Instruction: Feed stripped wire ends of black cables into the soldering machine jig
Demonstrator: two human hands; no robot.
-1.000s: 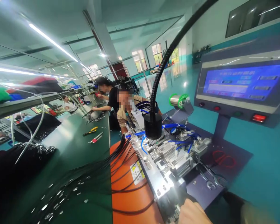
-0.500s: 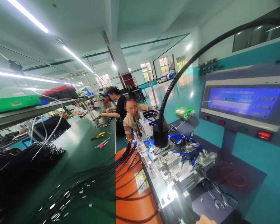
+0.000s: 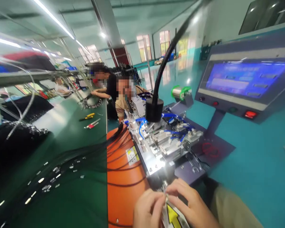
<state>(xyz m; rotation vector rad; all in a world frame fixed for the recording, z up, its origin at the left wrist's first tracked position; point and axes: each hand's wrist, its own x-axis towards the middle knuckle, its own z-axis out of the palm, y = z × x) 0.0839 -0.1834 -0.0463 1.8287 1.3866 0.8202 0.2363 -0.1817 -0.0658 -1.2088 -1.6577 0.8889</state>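
At the front end of a metal bench machine (image 3: 154, 164), my left hand (image 3: 148, 207) and my right hand (image 3: 192, 202) meet with fingertips pinched together. Something small and pale seems to lie between them, too blurred to name. A label with a yellow arrow (image 3: 173, 216) shows just below the fingers. Beside the machine, several thin black cables (image 3: 127, 183) run across an orange surface (image 3: 121, 202), their other ends spread over the green table (image 3: 85, 202).
A control screen (image 3: 249, 77) stands at the right, and wrenches (image 3: 196, 163) lie below the machine. A black flexible hose (image 3: 165, 57) arches overhead. Yellow-handled pliers (image 3: 87, 117) rest on the table. Co-workers (image 3: 104, 82) are at the far side. A wire spool (image 3: 180, 92) sits behind.
The view has tilted down and shifted right. Both my hands now show at the machine's front, where only a bit of one hand showed at the bottom edge before.
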